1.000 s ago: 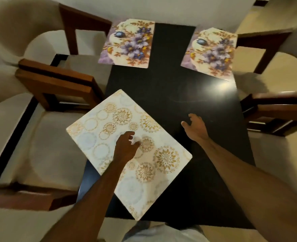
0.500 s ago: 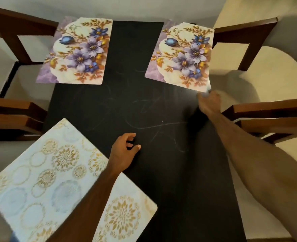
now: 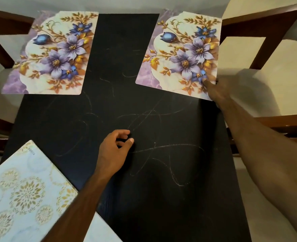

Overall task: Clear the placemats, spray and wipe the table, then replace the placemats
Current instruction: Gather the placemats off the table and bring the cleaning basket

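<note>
While we look down over the black table (image 3: 144,198), we log items from left to right. At the near left corner lies a pale placemat with gold circle motifs (image 3: 21,193), set at an angle, its outer part hanging past the table edge. Our left forearm crosses above its near right corner. At the far left corner sits the left floral placemat (image 3: 55,53), purple and blue flowers with gold leaves; its left side overhangs the table edge, above a cream chair seat. A dark wooden chair frame (image 3: 2,30) shows behind it.

Near the table's middle, our left hand (image 3: 113,151) hovers over or rests on the bare top; we cannot tell which. Fingers are loosely curled, thumb extended, and nothing is in its grasp. Faint pale scratch or smear lines run across the surface around it.

At the far right corner lies the right floral placemat (image 3: 184,53), same print as the other, turned slightly, with its right side past the table edge. Our right hand (image 3: 215,89) grips its near right corner: the thumb lies on the printed face, and the remaining fingers are hidden beneath the mat. To the right stands another wooden chair (image 3: 266,23) with a cream seat.
</note>
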